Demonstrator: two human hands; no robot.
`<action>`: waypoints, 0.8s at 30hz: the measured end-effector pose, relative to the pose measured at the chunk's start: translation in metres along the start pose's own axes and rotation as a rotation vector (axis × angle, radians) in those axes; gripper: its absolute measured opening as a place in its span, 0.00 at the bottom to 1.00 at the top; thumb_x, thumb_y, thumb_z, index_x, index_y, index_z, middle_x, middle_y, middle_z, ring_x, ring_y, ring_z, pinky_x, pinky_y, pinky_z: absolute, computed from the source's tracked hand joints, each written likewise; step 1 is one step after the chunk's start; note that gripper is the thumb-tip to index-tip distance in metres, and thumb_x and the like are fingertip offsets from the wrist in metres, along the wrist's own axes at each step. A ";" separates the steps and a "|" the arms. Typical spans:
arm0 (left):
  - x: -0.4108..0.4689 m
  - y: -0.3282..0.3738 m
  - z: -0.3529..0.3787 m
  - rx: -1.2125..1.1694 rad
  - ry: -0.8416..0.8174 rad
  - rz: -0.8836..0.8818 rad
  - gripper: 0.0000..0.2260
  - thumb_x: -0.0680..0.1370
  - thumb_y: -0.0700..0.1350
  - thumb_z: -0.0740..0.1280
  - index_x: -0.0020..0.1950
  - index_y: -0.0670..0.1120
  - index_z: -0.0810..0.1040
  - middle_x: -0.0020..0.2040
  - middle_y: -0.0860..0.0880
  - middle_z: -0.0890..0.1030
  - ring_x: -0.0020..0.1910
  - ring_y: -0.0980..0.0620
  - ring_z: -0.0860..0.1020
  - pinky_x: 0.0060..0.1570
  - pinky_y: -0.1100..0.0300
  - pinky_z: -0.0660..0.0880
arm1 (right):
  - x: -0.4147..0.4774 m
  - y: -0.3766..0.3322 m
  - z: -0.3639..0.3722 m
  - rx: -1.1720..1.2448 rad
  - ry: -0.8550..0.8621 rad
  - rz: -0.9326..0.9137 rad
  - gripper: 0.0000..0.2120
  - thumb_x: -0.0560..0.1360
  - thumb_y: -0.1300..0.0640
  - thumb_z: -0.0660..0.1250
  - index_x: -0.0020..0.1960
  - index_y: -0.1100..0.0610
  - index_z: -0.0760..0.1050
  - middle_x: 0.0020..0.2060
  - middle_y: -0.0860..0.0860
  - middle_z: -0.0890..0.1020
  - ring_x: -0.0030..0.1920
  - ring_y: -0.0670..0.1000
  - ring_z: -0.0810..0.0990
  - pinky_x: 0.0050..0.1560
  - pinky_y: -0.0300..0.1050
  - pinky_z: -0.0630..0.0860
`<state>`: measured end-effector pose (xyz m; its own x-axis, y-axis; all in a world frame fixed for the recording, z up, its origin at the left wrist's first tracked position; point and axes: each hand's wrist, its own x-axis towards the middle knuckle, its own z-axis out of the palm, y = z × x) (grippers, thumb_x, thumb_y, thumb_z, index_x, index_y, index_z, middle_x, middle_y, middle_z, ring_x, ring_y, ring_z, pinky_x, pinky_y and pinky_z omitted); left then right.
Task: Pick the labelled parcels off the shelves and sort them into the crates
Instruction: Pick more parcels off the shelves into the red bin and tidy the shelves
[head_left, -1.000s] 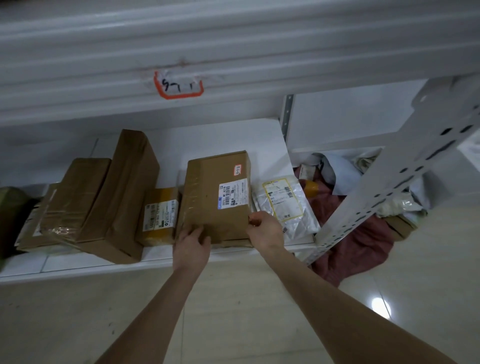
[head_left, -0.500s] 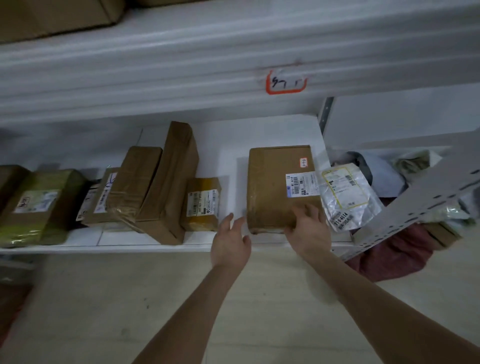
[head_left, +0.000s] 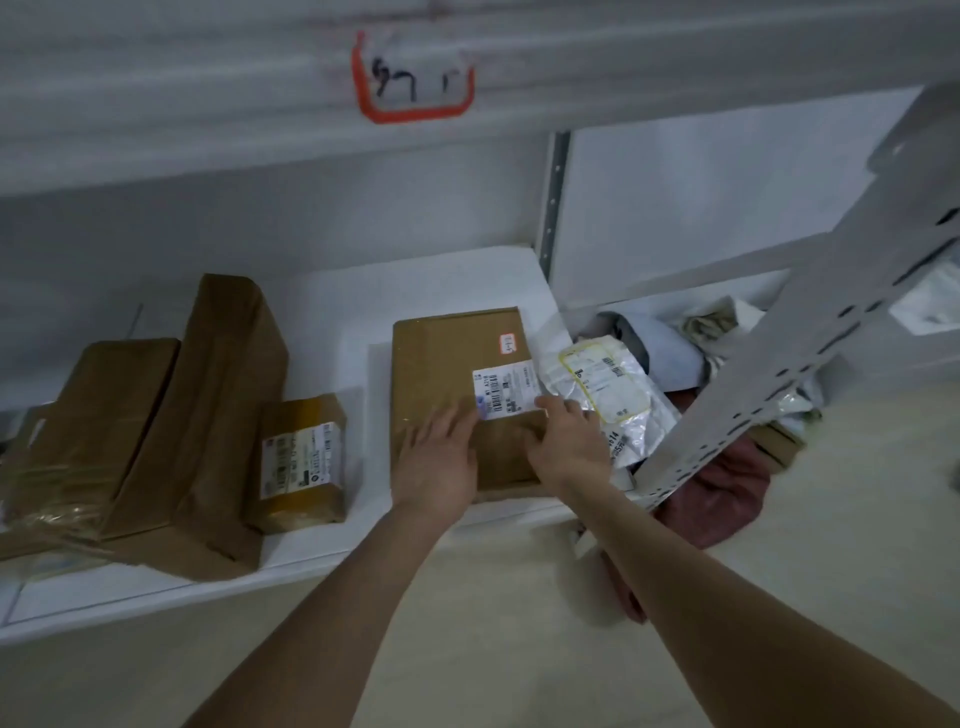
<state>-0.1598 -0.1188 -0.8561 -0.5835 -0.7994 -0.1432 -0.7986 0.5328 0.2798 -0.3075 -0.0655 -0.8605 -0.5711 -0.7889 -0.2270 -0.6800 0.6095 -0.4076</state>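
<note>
A flat brown cardboard parcel (head_left: 447, 364) with a white barcode label and a small red-edged sticker lies on the low white shelf (head_left: 332, 545). My left hand (head_left: 439, 457) lies flat on its top, fingers straight, fingertips at the label's left edge. My right hand (head_left: 569, 447) rests on the parcel's near right part, fingers touching the label's lower right corner. A white plastic mailer (head_left: 608, 395) with a yellow-bordered label leans against the parcel's right side.
To the left stand a small yellowish taped box (head_left: 298, 462), a tall brown box (head_left: 218, 410) and a flat brown box (head_left: 93, 431). A perforated grey shelf post (head_left: 779, 364) slants across the right. Behind it lie soft bags and red cloth (head_left: 722, 493). An orange-framed tag (head_left: 413, 78) marks the upper shelf.
My left hand moved from the shelf edge beside the parcel onto its top. My right hand slid up toward the label. The view shifted right and closer.
</note>
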 end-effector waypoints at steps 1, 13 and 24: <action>0.008 0.001 0.002 0.026 -0.029 -0.008 0.23 0.82 0.49 0.53 0.78 0.56 0.54 0.79 0.52 0.53 0.77 0.49 0.50 0.74 0.47 0.53 | 0.007 0.006 -0.001 0.018 0.066 -0.010 0.24 0.78 0.45 0.61 0.71 0.50 0.64 0.70 0.53 0.66 0.69 0.58 0.64 0.66 0.55 0.66; 0.017 -0.010 0.013 0.106 -0.198 -0.098 0.25 0.79 0.63 0.51 0.76 0.63 0.50 0.79 0.53 0.47 0.78 0.46 0.47 0.74 0.45 0.47 | 0.035 0.034 0.005 0.173 0.072 0.136 0.28 0.83 0.46 0.41 0.59 0.61 0.75 0.57 0.59 0.78 0.57 0.62 0.75 0.55 0.54 0.71; -0.042 0.019 0.000 0.108 0.042 -0.069 0.24 0.77 0.49 0.65 0.72 0.47 0.68 0.68 0.45 0.70 0.66 0.44 0.71 0.65 0.49 0.67 | -0.050 0.017 0.003 0.228 0.014 0.062 0.23 0.81 0.44 0.53 0.73 0.53 0.64 0.70 0.54 0.66 0.68 0.56 0.65 0.66 0.54 0.67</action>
<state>-0.1502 -0.0747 -0.8451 -0.5217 -0.8449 -0.1182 -0.8493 0.5011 0.1660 -0.2891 -0.0157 -0.8587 -0.6160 -0.7484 -0.2459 -0.5227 0.6218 -0.5833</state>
